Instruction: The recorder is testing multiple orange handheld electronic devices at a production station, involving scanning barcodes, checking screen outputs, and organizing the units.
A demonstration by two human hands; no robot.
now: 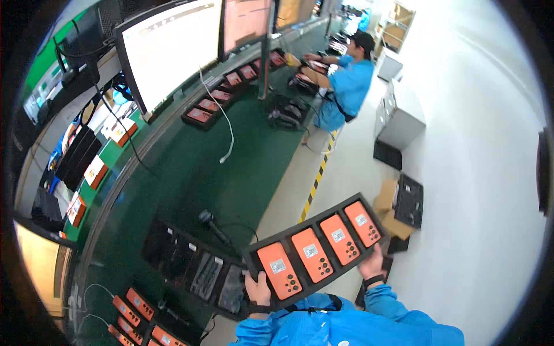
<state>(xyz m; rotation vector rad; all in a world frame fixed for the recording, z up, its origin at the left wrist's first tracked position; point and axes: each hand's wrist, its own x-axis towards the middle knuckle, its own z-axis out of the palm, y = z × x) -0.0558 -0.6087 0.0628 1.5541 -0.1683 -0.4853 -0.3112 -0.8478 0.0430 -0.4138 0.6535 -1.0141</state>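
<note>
In front of my body I carry a black tray (307,232) between both hands, tilted up to the right. Several orange smartphones (312,254) lie in its slots, backs up, each with a white label and dark camera lenses. Gripping the tray's left end is my left hand (258,287), its thumb over the rim. At the lower right edge, my right hand (372,263) supports the tray, fingers partly hidden beneath it. Close to my left hand, a second black tray (193,268) sits on the green bench, with clear plastic-wrapped items in some slots.
On the green bench (167,190) stand a handheld scanner (216,228), a large monitor (173,52), a white cable (228,130) and more orange phones (138,304). A person in blue (349,81) works farther along. Grey cabinets (398,115) and an open cardboard box (389,210) stand on the right.
</note>
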